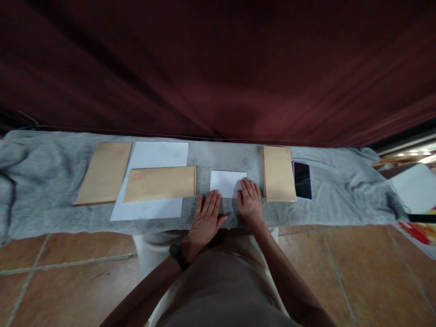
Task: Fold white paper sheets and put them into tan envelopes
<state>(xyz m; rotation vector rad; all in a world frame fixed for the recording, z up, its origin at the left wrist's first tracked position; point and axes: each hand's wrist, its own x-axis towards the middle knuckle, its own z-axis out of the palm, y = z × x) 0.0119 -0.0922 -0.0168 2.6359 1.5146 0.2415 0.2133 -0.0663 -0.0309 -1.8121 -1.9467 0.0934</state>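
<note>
Both hands, left hand (206, 215) and right hand (250, 200), press flat and open on the folded white paper (226, 182), with the envelope (160, 183) at nine o'clock unfilled.

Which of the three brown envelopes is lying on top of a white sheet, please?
The middle envelope, lying lengthwise across the large white sheet. The left envelope and the right envelope by the phone rest on the grey cloth.
</note>
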